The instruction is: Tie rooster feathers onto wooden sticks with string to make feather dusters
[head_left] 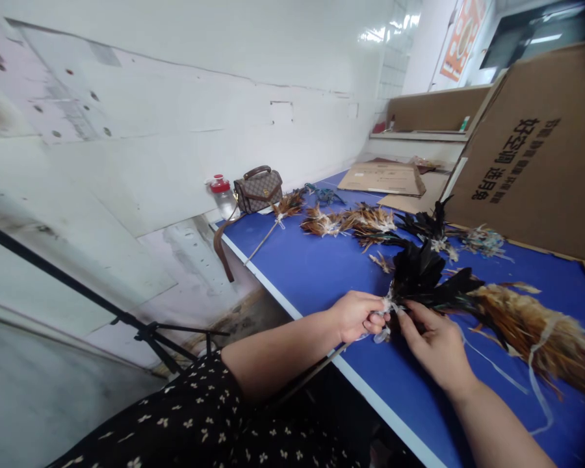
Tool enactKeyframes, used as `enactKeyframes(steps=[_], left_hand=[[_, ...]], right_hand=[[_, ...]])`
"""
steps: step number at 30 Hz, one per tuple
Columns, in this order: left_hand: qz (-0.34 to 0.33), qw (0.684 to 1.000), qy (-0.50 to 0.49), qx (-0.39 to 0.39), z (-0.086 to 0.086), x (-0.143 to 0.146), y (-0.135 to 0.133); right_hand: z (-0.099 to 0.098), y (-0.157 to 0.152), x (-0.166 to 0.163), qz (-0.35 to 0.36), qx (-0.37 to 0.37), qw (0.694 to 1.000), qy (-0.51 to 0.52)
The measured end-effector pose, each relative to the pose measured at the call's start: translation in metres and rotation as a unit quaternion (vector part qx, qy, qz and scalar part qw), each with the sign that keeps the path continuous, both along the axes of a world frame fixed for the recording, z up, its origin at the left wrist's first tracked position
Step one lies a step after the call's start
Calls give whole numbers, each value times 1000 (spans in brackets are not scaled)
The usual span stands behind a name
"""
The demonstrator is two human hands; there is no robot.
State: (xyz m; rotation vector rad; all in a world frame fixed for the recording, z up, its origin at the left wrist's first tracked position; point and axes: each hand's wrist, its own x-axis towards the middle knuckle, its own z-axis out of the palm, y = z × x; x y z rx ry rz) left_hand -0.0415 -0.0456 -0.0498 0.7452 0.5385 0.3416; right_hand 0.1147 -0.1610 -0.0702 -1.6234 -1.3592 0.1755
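My left hand (359, 316) is closed around the bound base of a feather duster, whose thin stick (316, 370) runs back below my forearm. Black feathers (419, 270) fan out from that base, away from me. My right hand (433, 344) pinches at the white binding strip (392, 305) where the feathers meet the stick; its fingertips are partly hidden. Just right of the hands lies a large bundle of brown and tan feathers (536, 325), with a loose pale strip (539, 364) over it.
Feather bundles (370, 221) and a finished-looking duster (287, 207) lie on the blue table (273, 260). A handbag (258, 190) and a red-capped bottle (224, 198) stand at the far left corner. Cardboard (531, 156) rises at the right. A black tripod (149, 333) stands left.
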Motion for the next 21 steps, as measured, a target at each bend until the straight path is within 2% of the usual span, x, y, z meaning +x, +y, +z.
enactKeyframes(steps=[7,10,15,21], left_hand=[[4,999,1,52,1,2,-6],[9,996,10,86,1,2,-10],[10,991,45,128,-1,1,-13],[47,989,49,130,-5,3,-14]], right_hand=[[16,0,-10,3,-41,988,147],[18,0,-8,-18,-62,980,187],[19,1,-3,-58,-110,970,208],[12,4,-2,-73,-104,971,202]])
